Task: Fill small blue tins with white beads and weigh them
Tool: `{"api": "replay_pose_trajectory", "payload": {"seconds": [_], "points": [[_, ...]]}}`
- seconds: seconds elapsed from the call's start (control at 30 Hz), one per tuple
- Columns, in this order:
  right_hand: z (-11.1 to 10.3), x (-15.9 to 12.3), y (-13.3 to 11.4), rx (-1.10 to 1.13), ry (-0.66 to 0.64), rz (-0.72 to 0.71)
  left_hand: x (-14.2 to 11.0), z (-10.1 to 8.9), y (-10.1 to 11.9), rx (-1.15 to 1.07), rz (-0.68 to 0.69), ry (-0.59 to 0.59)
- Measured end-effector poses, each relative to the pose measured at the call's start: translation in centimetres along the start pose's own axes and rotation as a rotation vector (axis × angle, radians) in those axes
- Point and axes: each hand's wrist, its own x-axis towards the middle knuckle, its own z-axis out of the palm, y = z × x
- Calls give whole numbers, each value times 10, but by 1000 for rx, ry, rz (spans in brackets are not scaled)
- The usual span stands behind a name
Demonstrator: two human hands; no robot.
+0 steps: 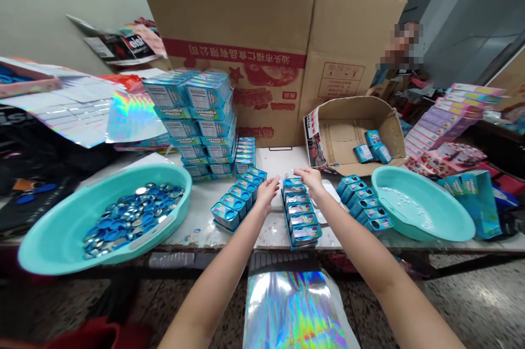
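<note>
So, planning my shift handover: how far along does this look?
Looks done: a stack of blue cardboard Caramelo Macizo boxes. In hand: the left hand and right hand are at two rows of small blue packs. Left: a teal plastic basin holding many round blue-and-silver discs.

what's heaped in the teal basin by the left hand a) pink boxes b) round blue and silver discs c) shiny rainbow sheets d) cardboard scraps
B: the teal basin nearest the left hand holds a heap of round blue and silver discs.
</note>
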Motion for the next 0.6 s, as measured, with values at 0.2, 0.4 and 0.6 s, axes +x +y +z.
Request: {"api": "replay_pose_trajectory", "payload": {"seconds": [0.2,0.4,0.6], "points": [[-5,6,14,-47,37,3,10,2,0,18,57,24],[-12,16,33,-307,137,-87,13,2,4,65,118,49],[-11,21,45,-387,199,-4,17,1,0,84,98,60]]}}
